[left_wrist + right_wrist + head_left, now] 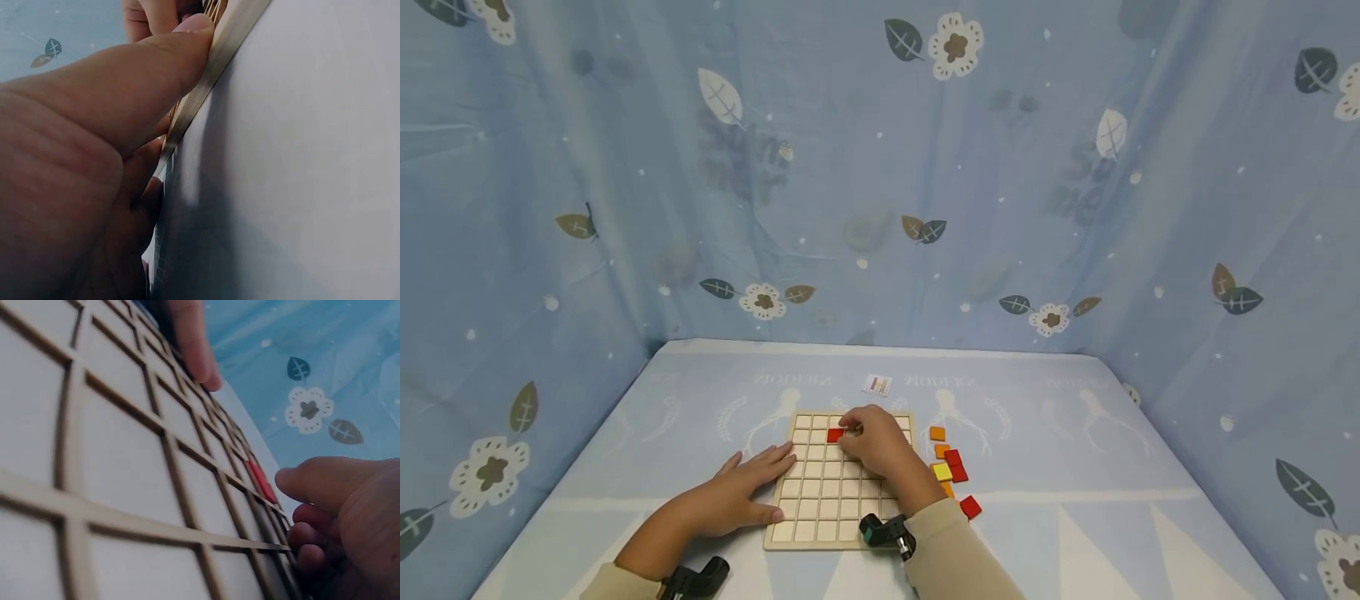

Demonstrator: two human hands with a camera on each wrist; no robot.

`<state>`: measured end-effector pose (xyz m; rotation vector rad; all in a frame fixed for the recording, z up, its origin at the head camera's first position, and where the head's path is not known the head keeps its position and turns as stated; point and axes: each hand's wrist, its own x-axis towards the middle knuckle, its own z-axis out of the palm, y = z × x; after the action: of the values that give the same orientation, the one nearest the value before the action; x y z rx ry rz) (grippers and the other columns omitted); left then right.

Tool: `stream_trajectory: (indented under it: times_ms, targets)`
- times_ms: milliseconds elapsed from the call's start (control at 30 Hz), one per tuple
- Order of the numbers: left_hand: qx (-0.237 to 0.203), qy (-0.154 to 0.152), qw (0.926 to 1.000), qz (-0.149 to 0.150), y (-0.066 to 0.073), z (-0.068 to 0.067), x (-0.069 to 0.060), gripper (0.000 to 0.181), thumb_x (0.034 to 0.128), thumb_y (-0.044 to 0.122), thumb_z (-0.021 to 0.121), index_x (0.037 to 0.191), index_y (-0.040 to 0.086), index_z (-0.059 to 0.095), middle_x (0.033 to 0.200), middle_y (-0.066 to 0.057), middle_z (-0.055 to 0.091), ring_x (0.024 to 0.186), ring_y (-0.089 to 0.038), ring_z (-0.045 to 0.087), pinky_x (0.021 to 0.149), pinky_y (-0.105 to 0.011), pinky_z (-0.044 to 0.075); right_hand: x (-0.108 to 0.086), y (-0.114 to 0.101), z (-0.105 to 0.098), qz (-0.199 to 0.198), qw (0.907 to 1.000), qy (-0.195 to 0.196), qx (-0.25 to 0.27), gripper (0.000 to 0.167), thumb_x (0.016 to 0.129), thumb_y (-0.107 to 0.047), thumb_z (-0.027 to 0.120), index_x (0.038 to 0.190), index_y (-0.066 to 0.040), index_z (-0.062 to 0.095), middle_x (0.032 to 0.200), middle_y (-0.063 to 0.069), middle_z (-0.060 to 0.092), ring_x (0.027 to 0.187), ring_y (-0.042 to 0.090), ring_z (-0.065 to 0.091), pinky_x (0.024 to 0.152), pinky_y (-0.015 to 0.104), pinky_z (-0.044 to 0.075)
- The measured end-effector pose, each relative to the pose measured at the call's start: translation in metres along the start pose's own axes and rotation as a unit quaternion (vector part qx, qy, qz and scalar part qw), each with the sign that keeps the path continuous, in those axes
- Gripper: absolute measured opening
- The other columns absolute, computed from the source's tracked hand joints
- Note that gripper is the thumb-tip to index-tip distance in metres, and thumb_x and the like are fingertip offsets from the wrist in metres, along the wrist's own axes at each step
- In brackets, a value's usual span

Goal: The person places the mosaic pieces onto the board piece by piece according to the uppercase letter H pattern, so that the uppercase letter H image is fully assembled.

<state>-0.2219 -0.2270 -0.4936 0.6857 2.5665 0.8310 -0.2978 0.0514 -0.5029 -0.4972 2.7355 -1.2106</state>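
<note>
A wooden grid board [808, 485] with pale square cells lies flat on the table. One red square tile [834, 435] sits in a cell near its far edge; the right wrist view also shows this red tile [260, 481]. Over the far part of the board is my right hand [876, 442], fingers bent and thumb close beside the red tile. Whether anything is between those fingertips is hidden. My left hand [733, 493] lies spread at the board's left side, fingertips and thumb touching its edge. In the left wrist view, the left thumb [156, 65] presses along the wooden rim.
Right of the board are loose tiles, including an orange tile [937, 433], a yellow tile [942, 472] and a red tile [971, 507], some overlapping. A small printed card [877, 384] lies beyond the board. Patterned blue curtain [865, 167] encloses the table's back and sides.
</note>
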Motion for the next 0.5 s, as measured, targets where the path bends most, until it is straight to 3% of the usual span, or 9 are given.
stream_trajectory:
  times_ms: [200,500]
  targets:
    - [-0.001,0.001,1.0000,-0.001,0.000,0.000,-0.001,0.092,0.0938,0.052,0.073,0.166,0.013,0.033,0.176,-0.010,0.015,0.161,-0.044,0.011,0.119,-0.077,-0.009,-0.009,0.002,-0.018,-0.004,0.9999,0.002,0.009,0.028,0.102,-0.026,0.072,0.128,-0.017,0.073,0.128,0.003,0.064,0.109,0.020,0.066,0.081,0.036,0.059]
    - [0.002,-0.001,1.0000,0.000,0.001,0.000,0.001,0.092,0.0940,0.052,0.073,0.166,0.013,0.032,0.176,-0.010,0.014,0.161,-0.044,0.012,0.119,-0.077,-0.008,-0.032,0.019,-0.063,-0.004,0.9997,0.013,-0.021,0.030,0.102,-0.023,0.071,0.131,-0.013,0.071,0.125,0.004,0.064,0.104,0.020,0.063,0.076,0.034,0.057]
